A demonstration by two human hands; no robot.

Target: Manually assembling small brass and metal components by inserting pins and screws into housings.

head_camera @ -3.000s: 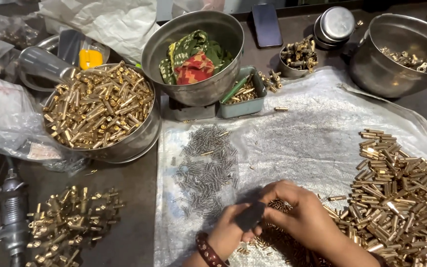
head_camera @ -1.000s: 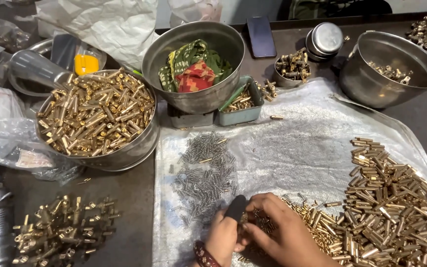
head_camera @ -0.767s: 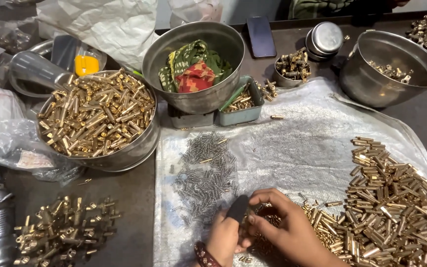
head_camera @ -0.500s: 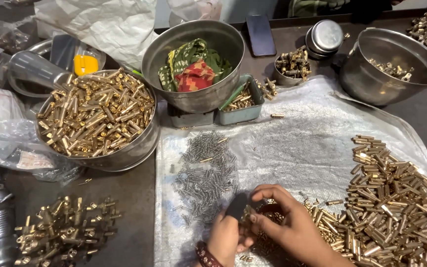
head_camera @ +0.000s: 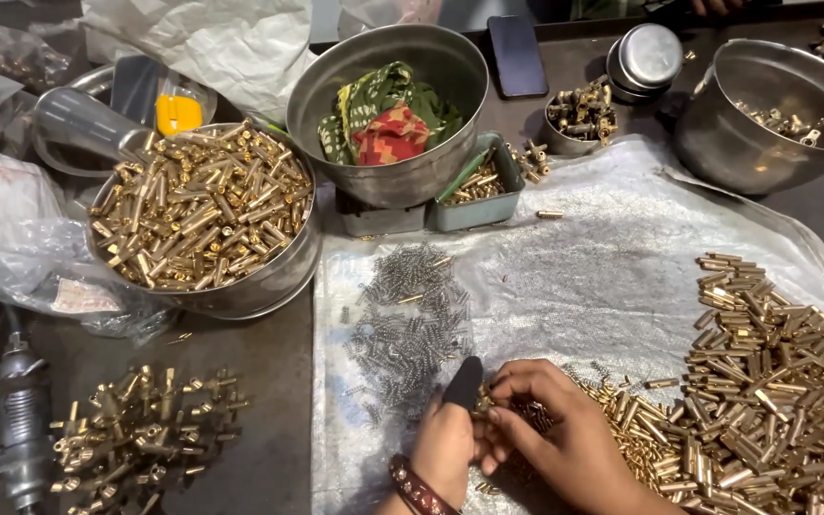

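- Dark table (head_camera: 269, 343) crowded with metal bowls, with a crinkled clear plastic sheet (head_camera: 603, 277) spread over its right half as the working surface.
- On that sheet, a loose scatter of small grey springs (head_camera: 407, 324) lies just left of centre, and a big heap of brass tubes (head_camera: 774, 381) fills the right side.
- Left hand (head_camera: 445, 443), a dark cap over its thumb and a beaded band at the wrist, is curled closed; it seems to pinch a small brass piece, though the piece itself is mostly hidden.
- Right hand (head_camera: 565, 439) touches the left, fingers bent inward and pressed to the same spot, over a small cluster of brass parts (head_camera: 526, 415) at the sheet's near edge.
- Judging from this, the step in hand looks like fitting small pieces together, one at a time, between both hands.
- A next move would likely call for a fine fingertip pick from the springs or the brass tubes, both close by.
- Farther left, a steel bowl (head_camera: 278, 277) brims with brass pieces, and another pile of brass fittings (head_camera: 145, 429) lies on the bare table.
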